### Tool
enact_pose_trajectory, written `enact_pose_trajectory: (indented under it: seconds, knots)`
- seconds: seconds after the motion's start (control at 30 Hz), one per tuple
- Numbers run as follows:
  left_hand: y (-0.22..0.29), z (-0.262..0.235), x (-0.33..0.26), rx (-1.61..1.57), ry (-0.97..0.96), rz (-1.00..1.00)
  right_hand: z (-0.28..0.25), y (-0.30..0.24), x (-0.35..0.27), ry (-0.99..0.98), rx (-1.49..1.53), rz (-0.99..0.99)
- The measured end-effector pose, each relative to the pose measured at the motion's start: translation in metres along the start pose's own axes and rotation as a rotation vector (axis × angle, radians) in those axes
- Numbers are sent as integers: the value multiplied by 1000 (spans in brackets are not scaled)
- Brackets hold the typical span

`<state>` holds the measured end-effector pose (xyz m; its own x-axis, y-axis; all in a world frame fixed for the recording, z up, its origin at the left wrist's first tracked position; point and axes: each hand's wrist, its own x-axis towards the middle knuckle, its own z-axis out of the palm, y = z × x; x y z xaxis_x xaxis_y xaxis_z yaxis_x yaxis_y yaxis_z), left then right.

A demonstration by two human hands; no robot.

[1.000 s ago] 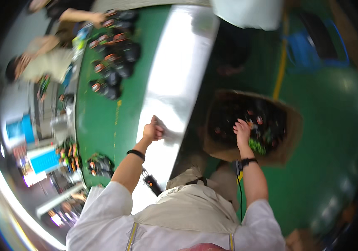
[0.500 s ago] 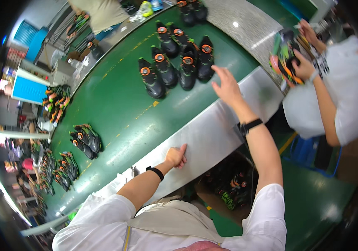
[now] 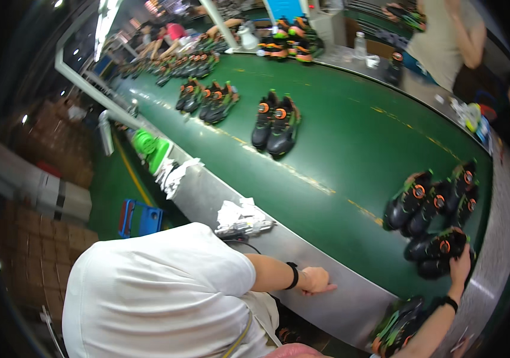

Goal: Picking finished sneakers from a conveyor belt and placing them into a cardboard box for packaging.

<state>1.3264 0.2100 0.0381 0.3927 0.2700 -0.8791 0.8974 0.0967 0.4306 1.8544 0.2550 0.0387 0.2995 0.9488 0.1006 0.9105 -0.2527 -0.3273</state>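
Note:
My right hand [image 3: 460,267] is closed on the heel end of a black shoe [image 3: 437,243] with an orange dial and green trim. That shoe lies turned sideways on the green table beside another black shoe [image 3: 433,268], which is partly hidden. Just beyond stand several matching shoes [image 3: 425,203] in a group. My left hand [image 3: 316,281] rests on the metal ledge [image 3: 285,250], holding nothing, with a finger stretched out. Close to my right forearm, more green-and-orange shoes [image 3: 399,325] sit at the ledge's end, partly covered by the arm.
A pair of shoes [image 3: 276,125] stands mid-table [image 3: 326,149], with more shoes [image 3: 207,100] farther left. White crumpled paper and a tool [image 3: 243,219] lie on the ledge. A green device [image 3: 150,149] is past them. Someone [image 3: 446,42] stands across the table.
The view has swung to the left. My right hand has gone from beside the shoe group to gripping a shoe, which lies sideways now. My left hand remains on the ledge.

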Motion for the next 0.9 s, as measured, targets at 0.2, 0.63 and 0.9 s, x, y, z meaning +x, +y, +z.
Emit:
enact_pose_trajectory:
  seconds: [0.2,0.63,0.9]
  knots:
    - [0,1,-7,-7,10,14,-41,-44,-16,-376,576,212]
    - [-5,7,-15,-15,8,79,-14,-63,-52,-276,1063,657]
    - [-19,22,-26,12,-37,84,51,2,-106,168,229,395]
